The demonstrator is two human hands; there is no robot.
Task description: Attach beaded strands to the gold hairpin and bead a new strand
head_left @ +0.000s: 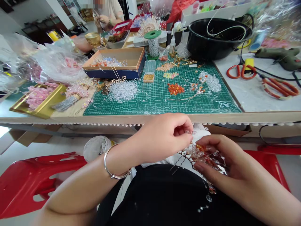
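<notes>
A beaded hairpin (194, 151) with clear and orange beads rests in my right hand (225, 163), whose thumb and fingers close around it above my lap. Its thin metal prongs (178, 165) point down to the left, and a strand of clear beads (208, 197) dangles below. Beside it, my left hand (164, 135) is closed in a pinch on a small clear bead sprig (193, 132) at the upper edge of the hairpin; the fingertips partly hide where the two meet. On the green cutting mat (150, 108) lie orange beads (176, 88) and clear beads (123, 91).
Along the table stand a shallow box (131, 73), a wire spool (153, 47), a black basin (199, 47) and a gold tray (50, 103). Red-handled scissors (242, 73), pliers (278, 88) and a glue gun (279, 56) lie right. Another person (110, 15) is across the table.
</notes>
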